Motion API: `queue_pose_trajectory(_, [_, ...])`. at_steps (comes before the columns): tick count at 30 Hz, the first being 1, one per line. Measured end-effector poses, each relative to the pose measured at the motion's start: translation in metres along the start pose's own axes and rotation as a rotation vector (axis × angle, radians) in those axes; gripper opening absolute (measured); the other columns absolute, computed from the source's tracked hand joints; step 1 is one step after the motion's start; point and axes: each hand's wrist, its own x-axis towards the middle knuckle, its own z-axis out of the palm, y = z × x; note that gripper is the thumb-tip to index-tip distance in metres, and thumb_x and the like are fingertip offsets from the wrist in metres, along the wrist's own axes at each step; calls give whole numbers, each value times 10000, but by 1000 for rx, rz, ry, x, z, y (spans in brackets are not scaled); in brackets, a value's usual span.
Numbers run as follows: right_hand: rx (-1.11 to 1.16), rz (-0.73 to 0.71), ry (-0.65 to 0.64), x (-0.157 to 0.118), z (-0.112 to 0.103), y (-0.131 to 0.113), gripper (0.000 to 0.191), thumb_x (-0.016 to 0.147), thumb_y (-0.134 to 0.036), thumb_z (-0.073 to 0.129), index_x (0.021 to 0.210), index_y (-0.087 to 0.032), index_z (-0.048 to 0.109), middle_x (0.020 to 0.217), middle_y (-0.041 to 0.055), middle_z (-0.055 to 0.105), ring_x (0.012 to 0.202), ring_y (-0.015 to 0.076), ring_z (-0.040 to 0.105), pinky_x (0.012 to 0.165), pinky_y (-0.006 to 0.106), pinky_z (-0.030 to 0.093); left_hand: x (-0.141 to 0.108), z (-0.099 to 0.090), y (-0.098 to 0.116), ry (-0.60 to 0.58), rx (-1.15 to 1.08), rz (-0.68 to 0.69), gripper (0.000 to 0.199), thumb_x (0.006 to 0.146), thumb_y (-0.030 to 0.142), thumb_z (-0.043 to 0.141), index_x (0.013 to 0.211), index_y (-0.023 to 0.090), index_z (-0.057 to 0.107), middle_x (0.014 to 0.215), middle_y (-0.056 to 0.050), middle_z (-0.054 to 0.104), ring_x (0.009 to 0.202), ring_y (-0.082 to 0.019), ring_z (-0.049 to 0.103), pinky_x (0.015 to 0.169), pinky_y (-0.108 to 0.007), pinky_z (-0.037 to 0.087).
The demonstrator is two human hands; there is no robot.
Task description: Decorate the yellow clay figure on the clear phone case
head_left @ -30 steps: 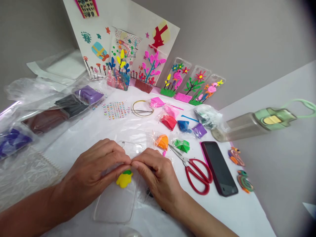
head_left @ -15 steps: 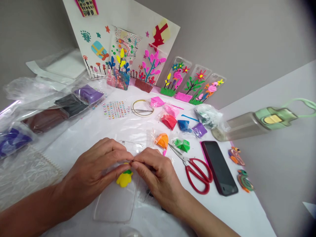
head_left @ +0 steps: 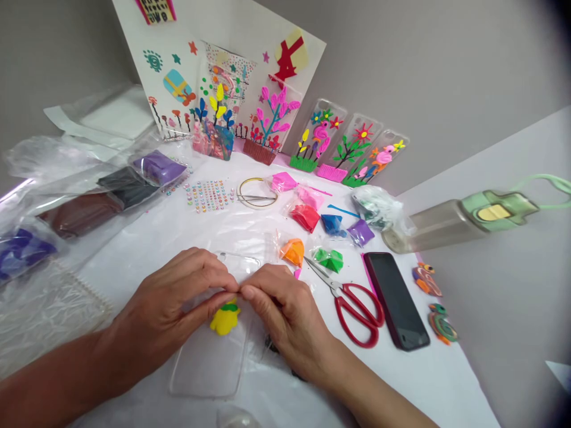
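Note:
My left hand and my right hand meet fingertip to fingertip above a clear phone case. Thumb and forefinger of each are pinched together; whatever sits between them is too small and hidden to name. A yellow clay figure with a green band lies on the case, just below the fingertips. Part of it is covered by my left fingers. Beneath my right hand, something dark in clear plastic shows only in part.
Red-handled scissors and a black phone lie to the right. Beyond are packets of orange clay and green clay, and a bottle. Decorated cases lean at the back. Bagged clay lies left.
Both hands hold nearly the same place, fingertips still pinched together. The fingers have shifted slightly, and more of the green band on the yellow figure shows.

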Motion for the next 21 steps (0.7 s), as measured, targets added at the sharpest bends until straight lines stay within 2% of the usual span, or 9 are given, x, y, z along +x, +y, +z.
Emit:
queue_pose_trajectory(2, [-24, -66, 96, -1, 1, 3, 105, 989, -224, 648, 923, -168, 708, 821, 11, 675, 795, 153, 610, 811, 301, 430, 0, 0, -1, -10, 0, -16, 147, 1016, 242, 539, 1002, 346, 642, 946, 58, 672, 1011, -154, 622, 944, -244, 453])
queue_pose_trajectory(4, [-80, -167, 159, -2, 2, 5, 68, 953, -218, 703, 960, -151, 706, 842, 24, 686, 798, 157, 613, 824, 308, 437, 0, -1, -1, -37, 8, -14, 150, 1013, 233, 541, 1014, 351, 633, 952, 66, 669, 1014, -146, 618, 953, -231, 446])
queue_pose_trajectory(7, [-181, -274, 190, -3, 4, 5, 55, 966, -179, 672, 975, -137, 705, 866, 46, 702, 806, 165, 616, 854, 329, 440, 0, -2, -2, -65, 9, -8, 144, 1011, 235, 547, 1026, 355, 625, 962, 71, 664, 1016, -141, 617, 947, -217, 446])
queue_pose_trajectory(10, [-238, -310, 192, -3, 4, 4, 71, 978, -147, 638, 962, -132, 706, 855, 50, 704, 787, 162, 617, 876, 341, 442, 0, -1, -1, -43, -8, -24, 126, 1021, 265, 535, 1008, 351, 627, 960, 70, 660, 1024, -143, 620, 950, -218, 445])
queue_pose_trajectory(14, [-277, -329, 184, -3, 4, 4, 95, 988, -137, 613, 962, -132, 704, 855, 54, 705, 779, 163, 615, 867, 353, 434, 1, 0, -2, -81, 3, -19, 124, 1015, 264, 550, 1033, 354, 634, 977, 67, 670, 1038, -145, 633, 919, -215, 464])
queue_pose_trajectory(16, [-277, -312, 187, -3, 4, 5, 98, 987, -137, 612, 958, -135, 706, 846, 50, 701, 770, 161, 610, 848, 353, 427, 1, 0, -2, -62, 1, -32, 130, 1022, 272, 538, 1038, 351, 640, 977, 63, 671, 1014, -146, 634, 903, -222, 466])
queue_pose_trajectory(21, [-258, -151, 89, -4, 6, 9, 104, 984, -168, 634, 927, -160, 720, 841, 33, 706, 783, 163, 615, 825, 341, 409, 3, -3, -2, 0, 41, -46, 121, 1026, 277, 521, 973, 319, 622, 940, 53, 666, 983, -154, 629, 888, -247, 463])
